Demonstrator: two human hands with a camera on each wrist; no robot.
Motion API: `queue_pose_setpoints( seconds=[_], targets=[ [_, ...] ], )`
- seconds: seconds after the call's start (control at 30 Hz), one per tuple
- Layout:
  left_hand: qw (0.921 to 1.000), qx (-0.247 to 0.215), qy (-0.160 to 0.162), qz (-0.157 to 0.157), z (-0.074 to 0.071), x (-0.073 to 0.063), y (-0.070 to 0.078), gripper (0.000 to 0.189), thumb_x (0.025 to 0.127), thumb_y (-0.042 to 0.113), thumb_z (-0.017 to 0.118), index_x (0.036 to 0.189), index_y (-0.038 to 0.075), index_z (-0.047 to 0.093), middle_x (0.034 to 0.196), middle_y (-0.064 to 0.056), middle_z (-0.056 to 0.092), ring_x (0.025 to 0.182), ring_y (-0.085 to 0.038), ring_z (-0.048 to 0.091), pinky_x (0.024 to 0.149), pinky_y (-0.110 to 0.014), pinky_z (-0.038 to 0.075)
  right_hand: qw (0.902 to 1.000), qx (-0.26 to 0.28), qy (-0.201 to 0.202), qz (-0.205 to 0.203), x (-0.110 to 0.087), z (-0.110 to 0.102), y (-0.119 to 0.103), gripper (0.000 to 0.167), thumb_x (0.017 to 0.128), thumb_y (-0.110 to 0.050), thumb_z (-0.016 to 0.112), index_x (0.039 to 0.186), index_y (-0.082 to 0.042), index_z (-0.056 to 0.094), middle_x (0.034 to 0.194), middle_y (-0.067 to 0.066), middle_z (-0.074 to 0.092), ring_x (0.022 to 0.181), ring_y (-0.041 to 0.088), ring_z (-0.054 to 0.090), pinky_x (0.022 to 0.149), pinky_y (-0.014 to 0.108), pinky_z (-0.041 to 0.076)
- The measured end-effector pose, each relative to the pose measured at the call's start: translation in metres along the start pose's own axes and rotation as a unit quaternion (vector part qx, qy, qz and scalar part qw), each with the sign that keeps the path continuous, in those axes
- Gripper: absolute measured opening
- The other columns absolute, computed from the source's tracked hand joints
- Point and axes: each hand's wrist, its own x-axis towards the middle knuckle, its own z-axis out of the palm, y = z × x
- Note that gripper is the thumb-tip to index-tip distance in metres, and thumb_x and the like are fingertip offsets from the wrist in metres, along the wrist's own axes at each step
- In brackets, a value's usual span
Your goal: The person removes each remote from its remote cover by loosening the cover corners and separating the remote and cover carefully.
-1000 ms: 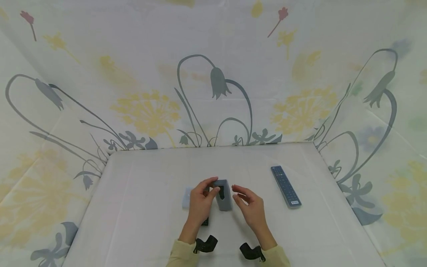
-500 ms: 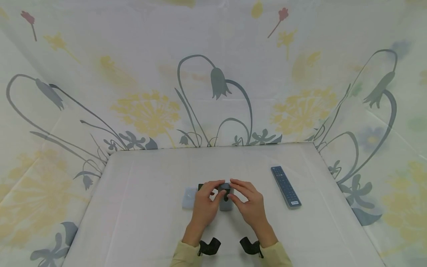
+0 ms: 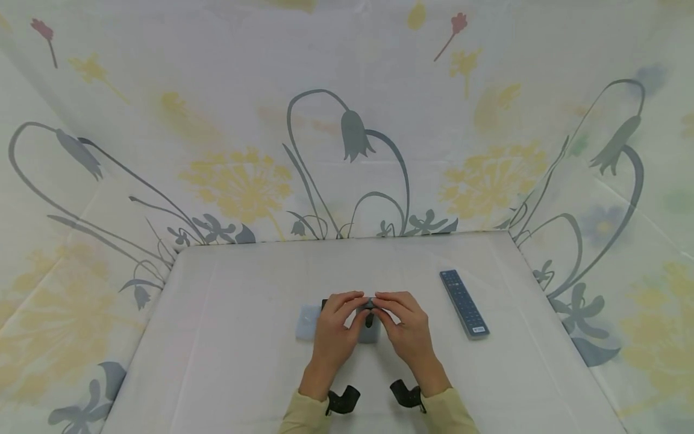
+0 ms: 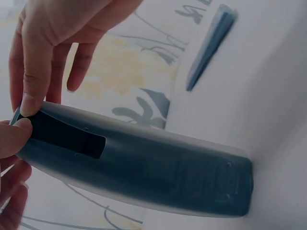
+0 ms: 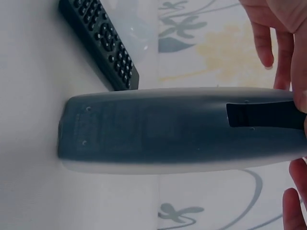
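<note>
Both hands hold a remote control in a translucent grey-blue sleeve (image 3: 368, 335), stood on end on the table with its back toward the person. A long dark cut-out (image 4: 67, 134) runs down the sleeve's back from the upper end. My left hand (image 3: 334, 337) pinches the upper left corner between thumb and fingers. From the other side, my right hand (image 3: 410, 336) pinches the same upper end, and the two thumbs nearly meet there. In the right wrist view the sleeve (image 5: 153, 132) spans the frame, its lower end on the white surface. The remote's front is hidden.
A black remote control (image 5: 103, 40) lies left of the held one, mostly hidden by the left hand in the head view. Beside it is a pale blue flat packet (image 3: 306, 322). Another sleeved remote (image 3: 464, 304) lies to the right. Flower-printed cloth walls (image 3: 374, 199) surround the table.
The right hand, apart from the sleeve a second ago, has come in and taken hold of its upper end. The sleeved remote has turned from leaning left to standing straighter.
</note>
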Motion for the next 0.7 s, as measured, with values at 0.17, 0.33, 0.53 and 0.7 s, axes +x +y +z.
queue_pose_setpoints(
  seconds=[0.17, 0.33, 0.53, 0.7],
  targets=[
    [0.9991, 0.015, 0.016, 0.035, -0.0005, 0.0014, 0.0003, 0.029, 0.077, -0.001, 0.083, 0.105, -0.002, 0.075, 0.110, -0.012, 0.070, 0.095, -0.024, 0.066, 0.078, -0.028, 0.054, 0.9996, -0.017, 0.016, -0.014, 0.0032, 0.0009, -0.0037, 0.035, 0.068, 0.014, 0.083, 0.100, -0.001, 0.077, 0.103, 0.010, 0.070, 0.092, 0.026, 0.065, 0.084, 0.018, 0.049],
    [0.9984, 0.031, 0.020, 0.043, 0.0006, 0.0024, 0.0006, 0.027, 0.077, -0.003, 0.082, 0.103, -0.002, 0.076, 0.108, -0.012, 0.072, 0.094, -0.023, 0.067, 0.079, -0.027, 0.055, 0.9988, -0.034, 0.029, -0.021, 0.0050, 0.0027, -0.0066, 0.032, 0.069, 0.013, 0.083, 0.098, 0.000, 0.077, 0.101, 0.011, 0.071, 0.089, 0.026, 0.065, 0.080, 0.019, 0.050],
    [0.9969, 0.046, 0.032, 0.055, 0.0028, 0.0027, 0.0011, 0.025, 0.078, -0.003, 0.081, 0.102, -0.001, 0.077, 0.107, -0.013, 0.073, 0.091, -0.023, 0.067, 0.077, -0.028, 0.055, 0.9978, -0.045, 0.043, -0.024, 0.0057, 0.0051, -0.0075, 0.029, 0.070, 0.013, 0.082, 0.095, 0.000, 0.077, 0.099, 0.011, 0.072, 0.088, 0.026, 0.065, 0.078, 0.022, 0.051],
    [0.9965, 0.048, 0.041, 0.054, 0.0043, 0.0035, 0.0028, 0.022, 0.080, -0.004, 0.079, 0.101, -0.001, 0.077, 0.106, -0.013, 0.073, 0.090, -0.022, 0.067, 0.076, -0.028, 0.055, 0.9964, -0.057, 0.057, -0.027, 0.0046, 0.0079, -0.0076, 0.023, 0.073, 0.010, 0.081, 0.093, 0.000, 0.077, 0.097, 0.010, 0.073, 0.086, 0.025, 0.065, 0.074, 0.024, 0.052]
  ],
)
